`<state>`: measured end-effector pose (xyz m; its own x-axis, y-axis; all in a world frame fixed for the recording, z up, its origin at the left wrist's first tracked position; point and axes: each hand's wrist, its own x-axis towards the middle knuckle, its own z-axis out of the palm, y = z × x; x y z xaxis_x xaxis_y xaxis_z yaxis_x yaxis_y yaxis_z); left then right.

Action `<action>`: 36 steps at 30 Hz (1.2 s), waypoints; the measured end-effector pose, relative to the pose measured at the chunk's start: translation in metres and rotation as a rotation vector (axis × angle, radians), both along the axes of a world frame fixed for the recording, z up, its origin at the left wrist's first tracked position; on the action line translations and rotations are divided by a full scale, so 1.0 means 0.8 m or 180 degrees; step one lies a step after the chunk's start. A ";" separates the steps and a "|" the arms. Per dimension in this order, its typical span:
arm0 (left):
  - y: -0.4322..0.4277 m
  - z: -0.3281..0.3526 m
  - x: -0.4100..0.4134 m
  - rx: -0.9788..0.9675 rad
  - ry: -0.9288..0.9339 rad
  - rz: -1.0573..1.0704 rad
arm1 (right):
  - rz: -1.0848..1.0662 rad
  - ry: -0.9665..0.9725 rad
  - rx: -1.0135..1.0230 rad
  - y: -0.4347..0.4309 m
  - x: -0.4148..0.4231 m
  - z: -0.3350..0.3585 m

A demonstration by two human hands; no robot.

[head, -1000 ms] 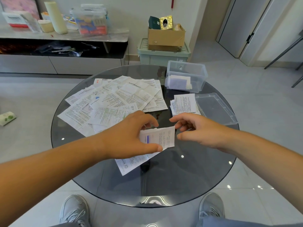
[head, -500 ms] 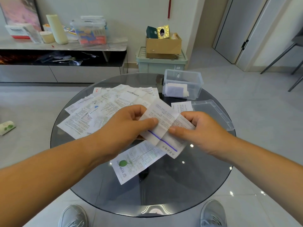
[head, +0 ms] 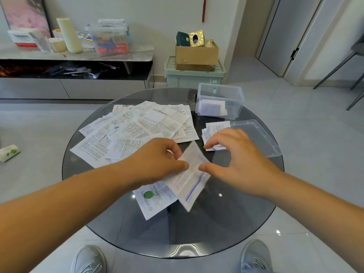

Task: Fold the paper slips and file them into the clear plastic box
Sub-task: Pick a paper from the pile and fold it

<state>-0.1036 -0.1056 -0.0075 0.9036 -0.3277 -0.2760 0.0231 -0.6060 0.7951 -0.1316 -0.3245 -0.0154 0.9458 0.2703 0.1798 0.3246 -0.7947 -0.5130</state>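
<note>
Round glass table; grey tiled floor (glossy); low sideboard; white wall.

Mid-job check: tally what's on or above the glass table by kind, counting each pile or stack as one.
Clear plastic box: 1
Loose clear lid: 1
Spread pile of slips: 1
Small stack of slips: 1
Single slips: 2, the purple-lined slip and the green-logo slip
Total: 6

Held slip motion-blurred, print unreadable, shoes cropped at bottom edge
</note>
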 end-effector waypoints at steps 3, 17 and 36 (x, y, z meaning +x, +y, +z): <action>0.000 -0.006 -0.001 -0.0226 0.0489 0.0425 | 0.0310 0.0245 -0.0071 0.005 -0.013 -0.007; 0.005 -0.002 -0.006 -0.0248 -0.0250 0.0098 | 0.0129 0.0728 0.0512 0.005 -0.017 -0.022; 0.035 -0.001 -0.005 0.0372 -0.1383 -0.1348 | 0.0342 0.1025 0.1602 -0.015 -0.004 -0.016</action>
